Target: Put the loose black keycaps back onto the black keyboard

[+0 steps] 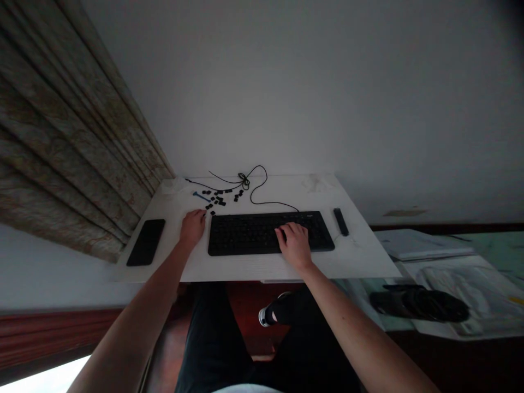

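Observation:
A black keyboard (262, 232) lies across the middle of a small white table (360, 256). My right hand (293, 243) rests on its right half, fingers curled down onto the keys. My left hand (192, 226) lies on the table just left of the keyboard's top corner, fingers bent and reaching toward a scatter of several loose black keycaps (219, 199). Whether it pinches a keycap is too small to tell. A small blue tool (200, 195) lies beside the keycaps.
A black phone (146, 242) lies at the table's left edge. The keyboard's black cable (256, 188) coils at the back. A dark stick-shaped object (340, 221) sits right of the keyboard. Curtains (61, 142) hang left; papers and a black bag (417, 303) lie lower right.

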Motion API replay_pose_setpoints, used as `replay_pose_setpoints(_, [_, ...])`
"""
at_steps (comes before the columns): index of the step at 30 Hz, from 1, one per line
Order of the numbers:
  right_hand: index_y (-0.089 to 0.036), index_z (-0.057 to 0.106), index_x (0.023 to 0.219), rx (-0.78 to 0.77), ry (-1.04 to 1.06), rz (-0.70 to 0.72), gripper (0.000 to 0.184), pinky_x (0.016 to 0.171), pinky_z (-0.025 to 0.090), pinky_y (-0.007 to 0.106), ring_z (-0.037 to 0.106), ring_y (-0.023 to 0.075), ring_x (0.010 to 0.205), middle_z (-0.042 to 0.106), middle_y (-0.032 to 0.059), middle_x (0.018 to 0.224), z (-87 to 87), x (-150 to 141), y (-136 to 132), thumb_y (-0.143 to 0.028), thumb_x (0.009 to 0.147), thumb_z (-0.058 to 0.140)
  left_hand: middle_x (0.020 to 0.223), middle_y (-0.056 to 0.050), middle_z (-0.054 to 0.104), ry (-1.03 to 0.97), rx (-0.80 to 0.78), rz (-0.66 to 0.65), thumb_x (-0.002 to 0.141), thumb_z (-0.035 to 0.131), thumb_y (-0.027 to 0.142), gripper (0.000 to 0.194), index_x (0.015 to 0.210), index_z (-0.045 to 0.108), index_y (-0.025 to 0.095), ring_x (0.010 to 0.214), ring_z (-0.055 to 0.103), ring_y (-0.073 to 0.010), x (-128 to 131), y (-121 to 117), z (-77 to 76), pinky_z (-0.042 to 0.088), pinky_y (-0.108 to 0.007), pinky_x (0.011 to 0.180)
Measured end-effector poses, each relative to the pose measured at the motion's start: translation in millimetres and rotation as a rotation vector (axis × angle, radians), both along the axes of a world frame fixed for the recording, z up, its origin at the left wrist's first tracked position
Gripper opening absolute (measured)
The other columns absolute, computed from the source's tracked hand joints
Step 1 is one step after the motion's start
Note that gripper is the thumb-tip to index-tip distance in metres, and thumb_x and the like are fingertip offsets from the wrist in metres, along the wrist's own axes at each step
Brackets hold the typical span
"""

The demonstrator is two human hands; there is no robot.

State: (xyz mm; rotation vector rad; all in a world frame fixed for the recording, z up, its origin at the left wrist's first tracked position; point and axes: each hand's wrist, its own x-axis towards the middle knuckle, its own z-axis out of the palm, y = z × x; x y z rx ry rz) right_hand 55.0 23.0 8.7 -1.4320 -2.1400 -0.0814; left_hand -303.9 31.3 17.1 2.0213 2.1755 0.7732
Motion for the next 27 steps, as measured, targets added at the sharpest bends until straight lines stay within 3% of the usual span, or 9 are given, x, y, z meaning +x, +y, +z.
replay_pose_setpoints(4, [-0.019, 0.067, 0.092, 0.002, 0.003, 0.001, 0.028, 0.087, 0.035, 0.039, 0.056, 0.0246, 0.092, 0.068, 0.01, 0.097, 1.4, 0.1, -0.4, -0.034, 0.101, 0.045, 0.108, -0.018, 0.07, -0.069, -0.002, -0.013, 0.086, 0.046, 0.013, 0.026, 0.095, 0.071, 0.015, 0.112, 0.06, -0.032, -2.4, 5.6, 2.5, 0.043, -0.049, 0.105])
replay_pose_setpoints(7, [-0.019, 0.067, 0.092, 0.0, 0.015, -0.003, 0.029, 0.087, 0.035, 0.039, 0.056, 0.0245, 0.092, 0.068, 0.0099, 0.097, 1.9, 0.1, -0.7, -0.034, 0.101, 0.044, 0.103, -0.014, 0.071, -0.302, 0.042, 0.105, 0.084, 0.052, 0.014, 0.02, 0.092, 0.07, 0.016, 0.107, 0.062, -0.029, 2.0, 9.0, 9.0, 0.043, -0.048, 0.105])
replay_pose_setpoints(11, [-0.019, 0.067, 0.093, -0.008, 0.027, 0.005, 0.029, 0.087, 0.036, 0.039, 0.056, 0.0248, 0.093, 0.067, 0.0104, 0.098, 1.1, 0.5, -0.2, -0.034, 0.101, 0.045, 0.1, -0.009, 0.07, -1.029, 0.172, 0.295, 0.085, 0.059, 0.019, 0.015, 0.097, 0.068, 0.016, 0.095, 0.065, -0.0201, 32.8, 6.9, 18.1, 0.05, -0.042, 0.098])
replay_pose_setpoints(13, [-0.019, 0.067, 0.093, -0.012, 0.035, 0.013, 0.028, 0.087, 0.036, 0.039, 0.057, 0.0248, 0.094, 0.067, 0.0104, 0.098, 0.6, 0.8, 0.2, -0.034, 0.1, 0.045, 0.101, -0.008, 0.07, -1.435, 0.102, 0.19, 0.085, 0.064, 0.02, 0.013, 0.097, 0.067, 0.017, 0.093, 0.066, -0.0163, 60.1, 0.0, 20.9, 0.053, -0.037, 0.095])
replay_pose_setpoints(15, [-0.019, 0.067, 0.094, -0.013, 0.045, 0.019, 0.028, 0.087, 0.036, 0.039, 0.057, 0.0246, 0.093, 0.068, 0.01, 0.097, 0.4, 1.1, 0.3, -0.035, 0.1, 0.045, 0.103, -0.008, 0.071, -1.642, 0.001, 0.09, 0.085, 0.067, 0.02, 0.013, 0.098, 0.067, 0.018, 0.093, 0.067, -0.0143, 90.9, -10.5, 22.4, 0.054, -0.033, 0.094])
replay_pose_setpoints(21, [-0.018, 0.067, 0.095, -0.01, 0.056, 0.055, 0.028, 0.089, 0.037, 0.039, 0.057, 0.0239, 0.092, 0.068, 0.0102, 0.096, 2.7, 1.9, -2.3, -0.032, 0.101, 0.043, 0.117, -0.01, 0.07, -1.768, -0.282, -0.091, 0.092, 0.063, 0.026, 0.018, 0.108, 0.066, 0.02, 0.092, 0.069, -0.014, 163.8, -38.9, 25.2, 0.056, -0.034, 0.093])
replay_pose_setpoints(27, [-0.017, 0.066, 0.103, -0.011, 0.071, 0.1, 0.027, 0.09, 0.038, 0.038, 0.058, 0.0243, 0.096, 0.069, 0.0118, 0.101, 3.1, 4.3, -4.8, -0.029, 0.1, 0.043, 0.117, -0.009, 0.071, -1.751, -0.377, -0.113, 0.088, 0.069, 0.03, 0.023, 0.108, 0.067, 0.02, 0.087, 0.068, -0.0128, 191.6, -43.0, 25.9, 0.056, -0.03, 0.083])
